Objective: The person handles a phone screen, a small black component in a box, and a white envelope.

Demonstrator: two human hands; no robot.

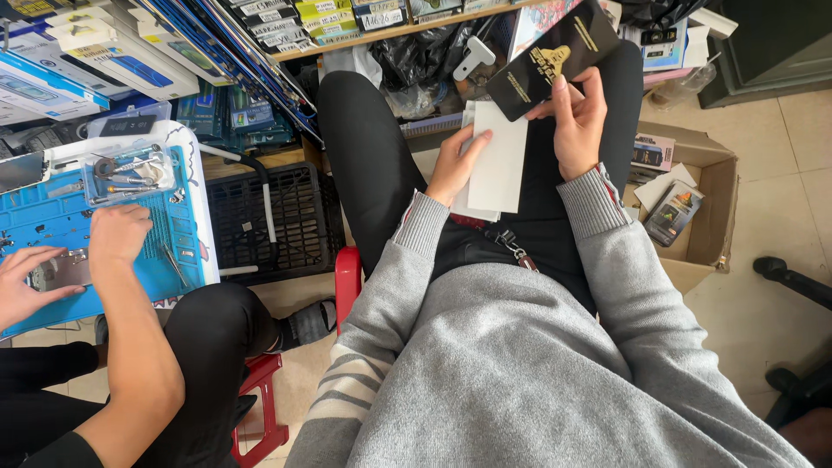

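Now, hands: both sit up in the upper middle of the frame, over the person's black-trousered lap.
Left hand (452,165): fingers curled around the lower left edge of a white sleeve (498,160), thumb lying on its face; a firm grasp.
White sleeve: a flat, plain white packet, upright and a little tilted, between the two hands, just below the black card.
Right hand (576,121): fingers and thumb pinch the lower edge of a black card (553,59), clenched on it.
Black card: glossy black with gold print, tilted toward the upper right, its lower corner overlapping the top of the white sleeve.
Sleeves: grey knit cuffs on both arms, with white stripes on the left arm at the lower middle.
Keys: a small clip with keys (513,245) hangs at the waist, just under the white sleeve.
Right side: an open cardboard box (706,230) on the tiled floor, small packets inside.
Left side: another person's two hands (117,234) rest on a blue work mat (186,251), with tools in a clear tray (128,172) just above them.
Between the two people: a black crate (299,217), and a red stool (348,273) under the person.
Top of frame: shelves crowded with boxed stock (121,52).
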